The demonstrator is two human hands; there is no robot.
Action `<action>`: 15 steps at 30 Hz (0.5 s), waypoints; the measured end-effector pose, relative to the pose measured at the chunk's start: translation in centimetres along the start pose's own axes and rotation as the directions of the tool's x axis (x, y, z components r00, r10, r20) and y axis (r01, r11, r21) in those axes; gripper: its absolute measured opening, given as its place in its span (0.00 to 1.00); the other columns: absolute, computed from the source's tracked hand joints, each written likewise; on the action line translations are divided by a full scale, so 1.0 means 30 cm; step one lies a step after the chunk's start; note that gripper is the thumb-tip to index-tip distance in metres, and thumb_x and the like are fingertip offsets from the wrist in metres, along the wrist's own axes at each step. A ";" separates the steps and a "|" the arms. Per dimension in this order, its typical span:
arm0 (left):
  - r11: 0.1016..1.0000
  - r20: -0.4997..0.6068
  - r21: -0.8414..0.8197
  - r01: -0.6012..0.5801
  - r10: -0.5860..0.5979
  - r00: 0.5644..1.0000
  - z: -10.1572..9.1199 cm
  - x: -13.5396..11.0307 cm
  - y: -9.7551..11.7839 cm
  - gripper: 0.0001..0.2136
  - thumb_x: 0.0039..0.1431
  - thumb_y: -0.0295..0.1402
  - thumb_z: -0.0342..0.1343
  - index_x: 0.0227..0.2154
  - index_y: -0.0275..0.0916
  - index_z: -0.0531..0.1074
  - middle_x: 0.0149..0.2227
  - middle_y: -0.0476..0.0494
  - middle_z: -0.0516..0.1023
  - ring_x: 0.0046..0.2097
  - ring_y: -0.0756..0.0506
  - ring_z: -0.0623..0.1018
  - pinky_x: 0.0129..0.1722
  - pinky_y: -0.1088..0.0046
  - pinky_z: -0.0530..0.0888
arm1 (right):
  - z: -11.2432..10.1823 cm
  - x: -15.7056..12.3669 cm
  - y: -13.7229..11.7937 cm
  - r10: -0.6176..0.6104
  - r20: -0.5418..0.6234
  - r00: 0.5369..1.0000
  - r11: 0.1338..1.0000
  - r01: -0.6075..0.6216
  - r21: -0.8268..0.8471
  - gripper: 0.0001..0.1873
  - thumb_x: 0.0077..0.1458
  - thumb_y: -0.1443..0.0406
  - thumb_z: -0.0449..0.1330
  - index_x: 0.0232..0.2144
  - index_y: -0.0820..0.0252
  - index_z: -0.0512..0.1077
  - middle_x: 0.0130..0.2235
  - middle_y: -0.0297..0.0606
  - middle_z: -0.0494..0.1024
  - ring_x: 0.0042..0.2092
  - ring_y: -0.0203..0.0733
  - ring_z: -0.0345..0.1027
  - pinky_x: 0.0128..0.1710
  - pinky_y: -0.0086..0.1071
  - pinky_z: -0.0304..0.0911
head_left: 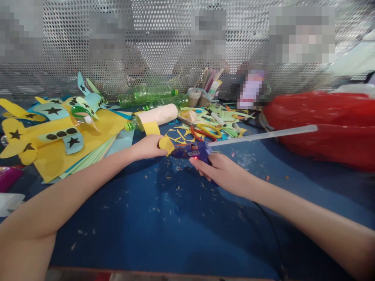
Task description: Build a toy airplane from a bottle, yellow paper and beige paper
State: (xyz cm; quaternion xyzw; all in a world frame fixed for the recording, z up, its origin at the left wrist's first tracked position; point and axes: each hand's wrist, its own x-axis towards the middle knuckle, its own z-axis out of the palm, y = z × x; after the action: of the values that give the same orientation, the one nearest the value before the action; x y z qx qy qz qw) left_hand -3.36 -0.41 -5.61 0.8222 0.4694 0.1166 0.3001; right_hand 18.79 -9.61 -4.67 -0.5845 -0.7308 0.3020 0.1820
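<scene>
My right hand point(215, 168) grips a blue hot glue gun point(190, 151), its small light glowing and a long glue stick point(263, 135) jutting from its rear. Between the closed fingers of my left hand point(149, 148) is a yellow paper piece point(166, 144) with a rounded end. The gun's nozzle meets or nearly meets the lower edge of that paper; I cannot tell which. Just behind my left hand lies a green bottle wrapped in pale pink paper point(159, 116), with another yellow paper piece point(151, 128) by its near side.
Paper-covered bottle airplanes point(55, 134) stand on coloured sheets at left. Behind are green plastic bottles point(155, 93), scissors point(205, 132) among paper scraps point(227, 117), and cups of sticks point(202, 93). A red plastic bag point(319, 128) fills the right. The glue gun's cord point(271, 226) crosses the blue table point(140, 234).
</scene>
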 end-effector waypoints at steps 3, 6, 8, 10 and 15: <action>1.000 0.002 -0.014 0.015 -0.015 1.000 0.001 0.000 0.001 0.12 0.49 0.33 0.58 0.38 0.37 0.77 0.38 0.44 0.82 0.39 0.43 0.79 0.37 0.70 0.72 | 0.000 0.000 0.000 -0.004 -0.005 1.000 1.000 0.004 -0.011 0.25 0.61 0.46 0.49 0.21 0.55 0.63 0.20 0.36 0.71 0.23 0.40 0.64 0.24 0.33 0.56; 1.000 -0.014 -0.017 0.017 -0.017 1.000 0.003 0.001 0.001 0.13 0.48 0.33 0.59 0.38 0.37 0.77 0.38 0.44 0.82 0.40 0.42 0.79 0.39 0.69 0.72 | -0.002 0.003 0.001 0.012 -0.020 1.000 0.999 -0.013 -0.051 0.26 0.61 0.45 0.49 0.20 0.55 0.62 0.19 0.36 0.69 0.22 0.40 0.63 0.24 0.33 0.56; 1.000 -0.012 -0.012 0.012 -0.012 1.000 0.004 0.001 0.000 0.13 0.48 0.33 0.59 0.39 0.37 0.77 0.39 0.44 0.82 0.41 0.42 0.79 0.40 0.69 0.72 | -0.002 0.003 -0.001 0.019 -0.019 1.000 0.998 -0.020 -0.061 0.26 0.60 0.44 0.48 0.20 0.55 0.62 0.18 0.36 0.69 0.22 0.40 0.63 0.25 0.33 0.56; 1.000 0.002 -0.009 0.008 -0.008 1.000 0.004 0.001 0.000 0.13 0.49 0.33 0.58 0.38 0.37 0.77 0.39 0.44 0.82 0.41 0.42 0.79 0.40 0.68 0.72 | -0.001 0.000 -0.004 0.013 -0.003 1.000 0.999 -0.013 -0.046 0.26 0.60 0.44 0.48 0.21 0.55 0.62 0.19 0.36 0.70 0.22 0.40 0.64 0.25 0.33 0.56; 1.000 0.010 -0.007 0.001 -0.001 1.000 0.005 0.002 -0.006 0.13 0.50 0.33 0.58 0.39 0.36 0.77 0.40 0.43 0.82 0.41 0.42 0.80 0.40 0.68 0.73 | -0.004 -0.002 -0.012 0.010 -0.001 1.000 0.998 -0.010 -0.058 0.25 0.61 0.45 0.47 0.21 0.54 0.62 0.19 0.35 0.70 0.22 0.40 0.64 0.26 0.33 0.57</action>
State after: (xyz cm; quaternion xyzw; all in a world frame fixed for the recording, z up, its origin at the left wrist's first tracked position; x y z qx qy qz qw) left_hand -3.39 -0.34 -5.84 0.8215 0.4679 0.1139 0.3054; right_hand 18.61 -9.68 -4.34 -0.5931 -0.7364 0.2813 0.1639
